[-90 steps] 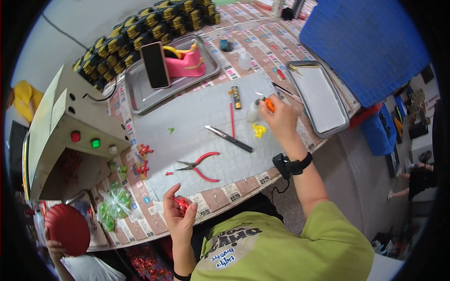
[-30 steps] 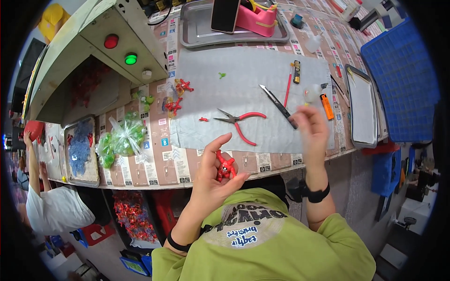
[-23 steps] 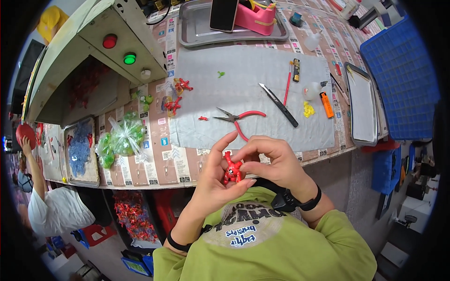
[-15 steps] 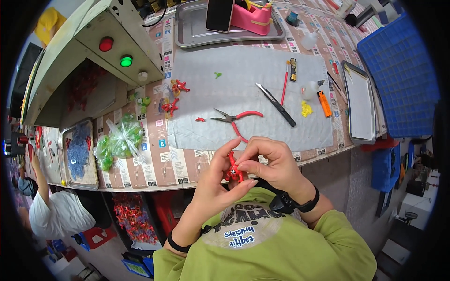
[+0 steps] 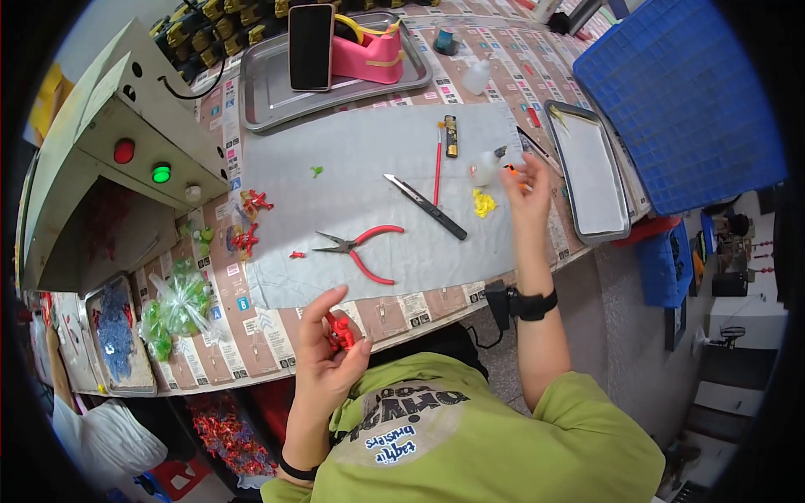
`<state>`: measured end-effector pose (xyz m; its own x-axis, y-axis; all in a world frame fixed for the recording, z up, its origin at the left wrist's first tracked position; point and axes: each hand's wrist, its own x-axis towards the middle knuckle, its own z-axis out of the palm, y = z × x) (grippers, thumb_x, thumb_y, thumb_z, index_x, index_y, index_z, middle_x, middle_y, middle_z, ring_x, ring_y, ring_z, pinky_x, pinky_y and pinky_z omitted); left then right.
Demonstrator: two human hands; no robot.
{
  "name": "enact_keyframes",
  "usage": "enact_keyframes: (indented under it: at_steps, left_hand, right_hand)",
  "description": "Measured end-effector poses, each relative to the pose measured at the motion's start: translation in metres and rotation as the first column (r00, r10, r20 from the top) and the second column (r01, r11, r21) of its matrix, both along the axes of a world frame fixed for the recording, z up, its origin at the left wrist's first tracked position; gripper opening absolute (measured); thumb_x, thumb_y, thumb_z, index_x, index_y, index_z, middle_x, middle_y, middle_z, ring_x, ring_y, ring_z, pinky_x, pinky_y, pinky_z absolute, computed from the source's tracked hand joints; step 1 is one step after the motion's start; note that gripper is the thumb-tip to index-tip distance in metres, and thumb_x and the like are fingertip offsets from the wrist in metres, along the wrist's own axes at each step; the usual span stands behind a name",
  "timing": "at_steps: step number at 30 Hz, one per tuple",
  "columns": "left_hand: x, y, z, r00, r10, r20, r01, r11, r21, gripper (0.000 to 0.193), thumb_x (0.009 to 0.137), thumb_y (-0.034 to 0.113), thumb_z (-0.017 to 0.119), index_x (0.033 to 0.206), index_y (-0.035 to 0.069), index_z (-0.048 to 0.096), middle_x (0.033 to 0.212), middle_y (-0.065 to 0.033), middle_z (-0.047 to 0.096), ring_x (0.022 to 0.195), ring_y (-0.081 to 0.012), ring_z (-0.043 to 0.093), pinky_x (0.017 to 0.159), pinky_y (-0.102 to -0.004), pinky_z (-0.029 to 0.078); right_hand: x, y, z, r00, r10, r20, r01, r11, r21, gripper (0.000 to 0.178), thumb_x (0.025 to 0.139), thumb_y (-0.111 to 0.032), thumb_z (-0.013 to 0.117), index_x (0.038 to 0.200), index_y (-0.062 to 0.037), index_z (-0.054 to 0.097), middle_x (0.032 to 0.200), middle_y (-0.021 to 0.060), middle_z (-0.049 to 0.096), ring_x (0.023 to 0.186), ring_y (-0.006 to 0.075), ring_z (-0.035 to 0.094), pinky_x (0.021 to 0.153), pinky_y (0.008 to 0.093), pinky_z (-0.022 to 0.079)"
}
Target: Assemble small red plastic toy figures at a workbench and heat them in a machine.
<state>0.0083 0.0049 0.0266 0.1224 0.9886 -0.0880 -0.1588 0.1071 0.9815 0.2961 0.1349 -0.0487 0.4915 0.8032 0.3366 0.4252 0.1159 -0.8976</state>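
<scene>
Between the fingers and thumb of my left hand (image 5: 323, 356), just off the table's front edge, sits a small red toy figure (image 5: 340, 332). My right hand (image 5: 532, 189) reaches to the right side of the grey cloth (image 5: 377, 151), its fingers closed on an orange lighter (image 5: 511, 170) that they mostly cover. Beside that hand are a small translucent bottle (image 5: 483, 169) and a yellow lump (image 5: 484, 203). Red-handled pliers (image 5: 356, 247), a black craft knife (image 5: 426, 207), a thin red brush (image 5: 438, 168) and a black patterned lighter (image 5: 452, 137) lie on the cloth.
To the left stands a cream machine (image 5: 109, 176) with red and green lights, near more red figures (image 5: 246, 239) and bagged green parts (image 5: 180, 306). A metal tray (image 5: 256, 92) holds a phone (image 5: 310, 50) and pink tape dispenser (image 5: 369, 60). A blue crate (image 5: 671, 101) is at right.
My right hand has left the red figure and moved far right to the orange lighter. The left hand keeps the figure. The view has shifted, so the table items sit further left.
</scene>
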Motion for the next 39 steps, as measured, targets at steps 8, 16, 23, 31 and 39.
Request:
enact_keyframes:
  at_steps: [8,16,23,31,39]
  left_hand:
    - [0.008,0.005,0.011,0.998,-0.065,0.002,0.065,0.994,-0.082,0.050,0.073,-0.005,0.062,0.118,0.005,0.044,0.076,0.0052,0.037,0.065,-0.0007,0.035,0.056,-0.0124,0.030]
    - [0.002,0.007,0.013,0.997,-0.076,0.015,0.077,0.987,-0.143,0.054,0.075,-0.005,0.061,0.123,0.007,0.040,0.078,0.0048,0.036,0.065,-0.0003,0.035,0.057,-0.0123,0.033]
    - [-0.001,0.007,0.013,0.996,-0.084,0.037,0.088,0.985,-0.148,0.055,0.075,-0.004,0.060,0.125,0.006,0.038,0.078,0.0054,0.035,0.064,0.0006,0.034,0.055,-0.0115,0.031]
    - [-0.005,0.005,0.018,0.995,-0.075,0.065,0.085,0.983,-0.164,0.055,0.076,-0.003,0.061,0.125,0.007,0.038,0.079,0.0058,0.037,0.064,0.0013,0.034,0.055,-0.0110,0.032]
    - [-0.006,0.003,0.016,0.994,-0.083,0.077,0.095,0.981,-0.171,0.055,0.076,-0.003,0.061,0.125,0.007,0.038,0.079,0.0062,0.037,0.064,0.0016,0.034,0.056,-0.0107,0.033]
  right_hand:
    - [0.021,0.029,-0.031,0.934,0.101,0.343,0.049,0.915,-0.401,0.050,0.073,-0.031,0.068,0.107,0.0012,0.050,0.089,0.0090,0.059,0.071,0.0213,0.056,0.063,0.0282,0.044]
    - [-0.050,-0.038,0.081,0.799,0.462,-0.385,-0.513,0.858,-0.036,0.050,0.080,-0.038,0.061,0.108,0.0007,0.046,0.087,0.0062,0.058,0.066,0.0080,0.053,0.053,0.0204,0.040]
    - [-0.067,-0.066,0.093,0.701,0.577,-0.419,-0.650,0.758,-0.044,0.063,0.069,-0.050,0.068,0.101,-0.0018,0.044,0.080,0.0054,0.054,0.065,0.0113,0.054,0.057,0.0230,0.042]
    - [-0.092,-0.075,0.098,0.687,0.474,-0.550,-0.507,0.856,0.103,0.054,0.063,-0.043,0.077,0.089,-0.0044,0.049,0.076,-0.0015,0.050,0.069,0.0046,0.046,0.061,0.0181,0.036]
    - [-0.103,-0.081,0.100,0.761,0.507,-0.405,-0.535,0.843,0.049,0.059,0.066,-0.057,0.066,0.083,-0.0039,0.047,0.070,0.0014,0.042,0.062,0.0087,0.040,0.053,0.0216,0.030]
